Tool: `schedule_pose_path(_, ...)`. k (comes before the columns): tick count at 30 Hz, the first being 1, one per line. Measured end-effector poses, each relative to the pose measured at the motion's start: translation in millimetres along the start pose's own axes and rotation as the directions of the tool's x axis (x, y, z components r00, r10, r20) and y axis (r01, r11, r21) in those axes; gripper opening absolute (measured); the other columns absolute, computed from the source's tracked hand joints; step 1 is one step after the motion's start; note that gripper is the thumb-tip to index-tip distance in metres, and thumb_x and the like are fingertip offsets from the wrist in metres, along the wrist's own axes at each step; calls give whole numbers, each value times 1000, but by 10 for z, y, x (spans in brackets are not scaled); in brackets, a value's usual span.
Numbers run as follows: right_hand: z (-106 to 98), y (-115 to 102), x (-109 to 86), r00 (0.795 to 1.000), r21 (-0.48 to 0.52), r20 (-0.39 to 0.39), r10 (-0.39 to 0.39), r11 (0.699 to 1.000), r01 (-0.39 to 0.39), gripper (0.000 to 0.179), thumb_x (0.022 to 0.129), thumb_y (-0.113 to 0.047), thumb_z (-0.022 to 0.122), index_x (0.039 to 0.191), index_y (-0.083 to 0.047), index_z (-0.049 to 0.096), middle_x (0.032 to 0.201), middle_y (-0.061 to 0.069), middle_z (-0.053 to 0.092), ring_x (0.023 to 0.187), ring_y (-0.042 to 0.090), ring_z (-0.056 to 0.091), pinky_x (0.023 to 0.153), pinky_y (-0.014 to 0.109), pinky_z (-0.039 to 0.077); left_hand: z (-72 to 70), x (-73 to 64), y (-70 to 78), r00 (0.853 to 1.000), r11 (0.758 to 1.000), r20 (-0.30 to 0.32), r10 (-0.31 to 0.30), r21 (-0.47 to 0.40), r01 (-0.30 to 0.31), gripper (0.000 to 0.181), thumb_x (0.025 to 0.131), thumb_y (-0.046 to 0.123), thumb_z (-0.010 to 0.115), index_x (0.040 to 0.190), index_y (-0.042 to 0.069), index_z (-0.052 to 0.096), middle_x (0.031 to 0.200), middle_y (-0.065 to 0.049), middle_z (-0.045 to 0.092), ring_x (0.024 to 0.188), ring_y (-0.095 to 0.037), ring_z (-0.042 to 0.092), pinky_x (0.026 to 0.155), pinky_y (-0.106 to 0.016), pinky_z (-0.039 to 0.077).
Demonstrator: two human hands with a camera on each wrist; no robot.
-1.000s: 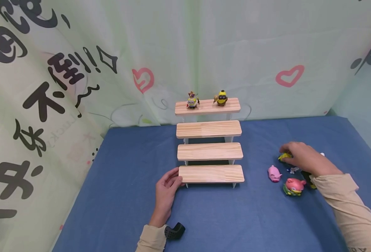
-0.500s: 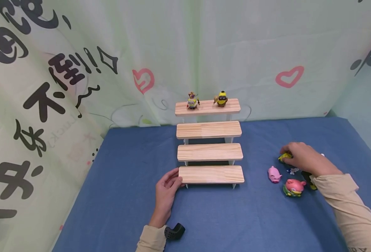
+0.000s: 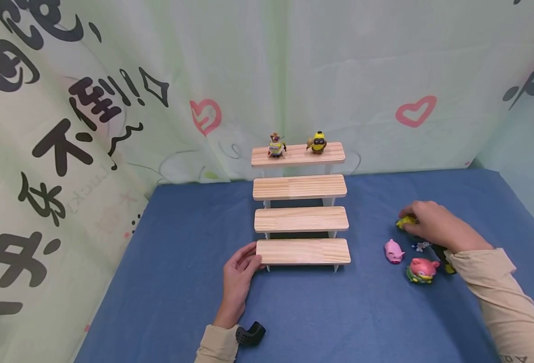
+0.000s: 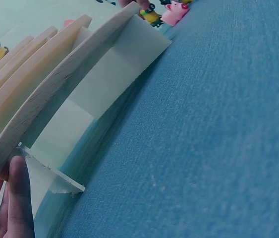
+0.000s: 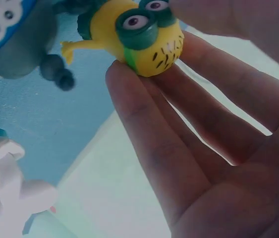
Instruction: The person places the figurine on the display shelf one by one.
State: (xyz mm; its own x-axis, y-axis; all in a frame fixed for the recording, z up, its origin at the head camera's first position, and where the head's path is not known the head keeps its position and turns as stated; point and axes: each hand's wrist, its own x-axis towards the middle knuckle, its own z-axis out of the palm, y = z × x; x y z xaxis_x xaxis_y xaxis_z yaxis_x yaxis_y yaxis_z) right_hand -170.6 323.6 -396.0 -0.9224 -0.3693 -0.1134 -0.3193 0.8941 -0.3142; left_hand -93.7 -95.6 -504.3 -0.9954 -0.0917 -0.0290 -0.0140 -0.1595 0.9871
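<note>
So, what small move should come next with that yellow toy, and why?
Probably carry the yellow figure toward the wooden stand: the right hand pinches it, two similar figures stand on the top shelf, and the left hand grips one end of the bottom shelf.

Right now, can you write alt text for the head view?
A person's right hand pinches a small yellow toy figure near a pink toy pig; the left hand grips the lowest board of a four-tier pale wooden stand topped by two yellow figurines.
</note>
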Motion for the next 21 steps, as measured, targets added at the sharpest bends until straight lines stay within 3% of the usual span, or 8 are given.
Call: schedule_pose_path(21, -124, -309, 42, 993, -18, -87, -79, 997, 78, 21, 86, -5, 70, 103, 8, 71, 95, 16, 67, 82, 26, 67, 70, 46, 59, 3, -10, 18, 1000, 1000, 3, 7, -1, -7, 41, 92, 10, 71, 130, -1, 60, 123, -22, 62, 96, -16, 68, 82, -29, 60)
